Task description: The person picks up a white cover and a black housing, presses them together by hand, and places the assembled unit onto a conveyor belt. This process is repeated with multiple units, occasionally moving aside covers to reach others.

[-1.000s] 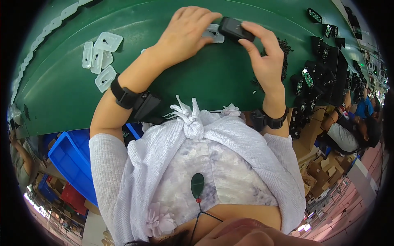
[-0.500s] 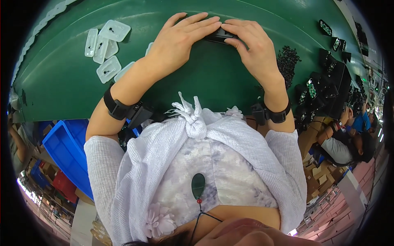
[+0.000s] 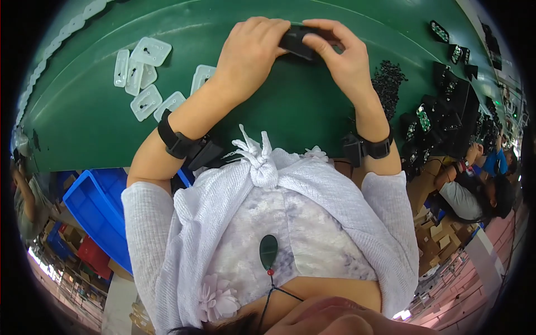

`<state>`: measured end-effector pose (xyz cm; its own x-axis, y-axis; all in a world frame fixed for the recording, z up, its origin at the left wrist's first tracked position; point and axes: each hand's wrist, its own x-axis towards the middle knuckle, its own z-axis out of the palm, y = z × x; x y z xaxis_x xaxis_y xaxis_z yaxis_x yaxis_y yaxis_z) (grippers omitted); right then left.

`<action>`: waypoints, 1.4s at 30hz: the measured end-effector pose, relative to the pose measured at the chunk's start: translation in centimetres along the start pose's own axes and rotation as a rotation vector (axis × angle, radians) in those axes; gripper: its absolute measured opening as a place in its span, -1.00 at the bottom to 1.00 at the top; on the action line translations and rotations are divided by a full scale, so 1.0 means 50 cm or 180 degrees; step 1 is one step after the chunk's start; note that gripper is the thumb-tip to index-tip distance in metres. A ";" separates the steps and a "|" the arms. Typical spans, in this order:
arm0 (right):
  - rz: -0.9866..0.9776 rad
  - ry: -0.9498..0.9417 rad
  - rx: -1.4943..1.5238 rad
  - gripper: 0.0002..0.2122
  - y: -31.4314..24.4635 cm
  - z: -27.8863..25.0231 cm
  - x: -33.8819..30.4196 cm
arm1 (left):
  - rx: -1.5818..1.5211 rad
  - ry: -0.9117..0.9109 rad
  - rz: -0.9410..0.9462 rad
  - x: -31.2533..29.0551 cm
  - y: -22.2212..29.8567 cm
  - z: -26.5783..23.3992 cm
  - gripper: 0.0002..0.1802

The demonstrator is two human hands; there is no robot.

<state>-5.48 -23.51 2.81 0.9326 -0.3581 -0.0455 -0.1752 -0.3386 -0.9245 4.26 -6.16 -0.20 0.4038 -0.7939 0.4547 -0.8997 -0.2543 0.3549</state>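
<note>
A black plastic housing [image 3: 298,43], dark and box-like, is held between my two hands at the far middle of the green table. My left hand [image 3: 252,51] has its fingers closed on the left end of it. On the right end, my right hand [image 3: 340,51] grips with the thumb across the near face and the fingers behind. Fingers cover both ends, and the far side is hidden. Right of my right hand lies a heap of small black parts [image 3: 389,84]. Left of my left forearm are several translucent white plastic pieces [image 3: 146,102], some bearing a small black part.
Black housings with green circuit boards [image 3: 424,120] are piled at the right, with more along the far right edge. A blue bin [image 3: 97,204] stands below the table's left edge. Another person [image 3: 463,195] sits at the right, and cardboard boxes [image 3: 438,240] are beyond my right arm.
My fingers were laid flatter over the black housing; now they grip its ends, and more of it shows, tilted up. My left forearm has shifted to the right.
</note>
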 end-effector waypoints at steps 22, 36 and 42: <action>-0.0477 0.0309 -0.0452 -0.70 0.060 -0.187 0.266 | 0.0400 -0.0205 -0.1032 -0.117 0.016 -0.138 -0.34; -0.0706 -0.0622 -0.1169 -0.68 0.115 -0.236 0.396 | 0.0798 -0.0955 -0.1315 -0.152 0.017 -0.147 -0.27; 0.0720 0.0623 -0.4140 -0.70 0.058 -0.433 0.278 | 0.0558 -0.0687 -0.1249 -0.155 0.022 -0.148 -0.31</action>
<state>0.16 -48.29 7.71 0.8020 -0.5973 0.0070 -0.5928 -0.7944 0.1324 1.37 3.78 2.71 0.6914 -0.7112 0.1275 -0.7082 -0.6322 0.3143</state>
